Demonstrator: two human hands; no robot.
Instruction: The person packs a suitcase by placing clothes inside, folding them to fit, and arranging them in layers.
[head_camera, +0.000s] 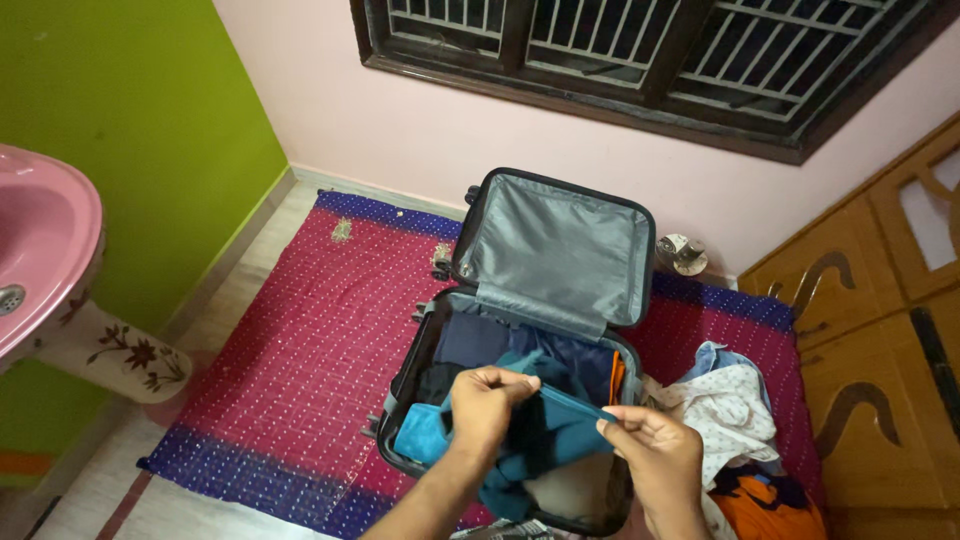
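teal garment (560, 425): stretched between both hands right over the near half of the open suitcase, one edge pulled taut into a thin line, the rest drooping down into the case

left hand (485, 400): fingers curled shut, pinching the left end of that teal edge, knuckles up

right hand (655, 450): also closed, thumb and fingers nipping the right end of the same edge, a bit nearer and lower than the left one

suitcase (415, 365): dark hard-shell thing, lying flat on the mat with its lid propped up at the far side, so it's wide open

lid lining (555, 250): plain grey fabric, kinda wrinkly, facing the camera

stuff inside: dark navy clothes (480, 340) packed at the far end, a lighter turquoise piece (420, 435) at the near-left corner, and a sliver of something orange (616, 375) along the right wall

clothes pile (725, 405): just right of the suitcase, on the mat, white printed fabric on top with a pale blue bit behind and an orange piece (765, 505) at the near end

mat (310, 360): magenta quilted one with little white dots and blue borders, spread on the floor under everything

sink (40, 250): pink basin on a flowery pedestal, far off to the left by the green wall

window (650, 60): dark frame with bars, on the pink far wall

cabinet (870, 310): wooden, carved doors, along the right side
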